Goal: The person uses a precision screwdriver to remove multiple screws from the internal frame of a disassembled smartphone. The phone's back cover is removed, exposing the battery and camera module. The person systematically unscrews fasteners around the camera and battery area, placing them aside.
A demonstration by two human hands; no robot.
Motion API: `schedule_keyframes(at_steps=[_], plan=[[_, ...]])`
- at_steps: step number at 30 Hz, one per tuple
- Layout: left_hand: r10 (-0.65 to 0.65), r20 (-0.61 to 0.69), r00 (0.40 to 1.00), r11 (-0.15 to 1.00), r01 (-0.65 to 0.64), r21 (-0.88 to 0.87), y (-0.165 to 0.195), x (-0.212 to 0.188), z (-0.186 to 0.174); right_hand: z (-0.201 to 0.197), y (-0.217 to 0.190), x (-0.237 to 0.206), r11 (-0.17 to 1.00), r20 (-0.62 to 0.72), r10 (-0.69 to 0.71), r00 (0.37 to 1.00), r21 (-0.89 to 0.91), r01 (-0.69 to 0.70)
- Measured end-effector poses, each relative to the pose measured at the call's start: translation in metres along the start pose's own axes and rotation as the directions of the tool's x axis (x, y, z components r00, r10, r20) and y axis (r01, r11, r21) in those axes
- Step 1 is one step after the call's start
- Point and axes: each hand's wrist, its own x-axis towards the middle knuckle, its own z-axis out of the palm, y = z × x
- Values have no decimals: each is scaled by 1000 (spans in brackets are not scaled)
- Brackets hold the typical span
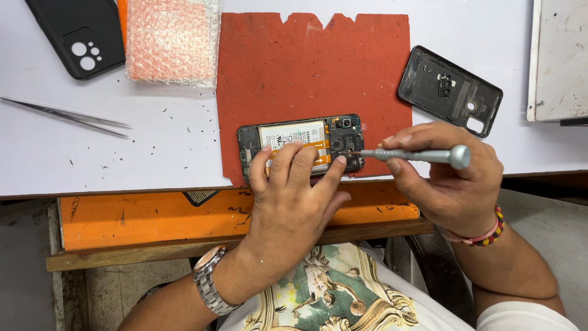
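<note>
An opened smartphone [294, 132] lies on a red mat [306, 67], back removed, with its white battery and orange flex cable showing. My left hand [294, 190] presses down on the phone's near edge, fingers spread over the battery and cable. My right hand [447, 178] pinches a grey metal screwdriver [416, 155], held level, its thin tip touching the board near the phone's camera end.
The phone's black back cover [450, 91] lies inside-up at the right of the mat. A black phone case [76, 34] and bubble wrap [171, 40] are at the top left. Metal tweezers [67, 116] rest at the left. A white board [560, 58] sits top right. An orange shelf [153, 214] runs below the table edge.
</note>
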Motion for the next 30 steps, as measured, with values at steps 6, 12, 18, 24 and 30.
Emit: schedule_keyframes(at_steps=[6, 12, 18, 24, 30], plan=[[-22, 26, 999, 999, 23, -26, -1, -1, 3, 1, 1, 10, 990, 98, -3, 995, -143, 17], [-15, 18, 1000, 1000, 15, 6, -1, -1, 3, 4, 1, 15, 988, 125, -25, 992, -145, 43], [-9, 20, 1000, 1000, 8, 28, -1, -3, 5, 2, -14, 34, 969, 257, -32, 966, -231, 93], [-13, 10, 1000, 1000, 13, 11, 0, -3, 6, -3, -36, 63, 922, 393, 68, 917, -375, 92], [31, -4, 1000, 999, -31, -31, -7, 2, 3, 6, -52, 83, 664, 476, 235, 848, -716, 217]])
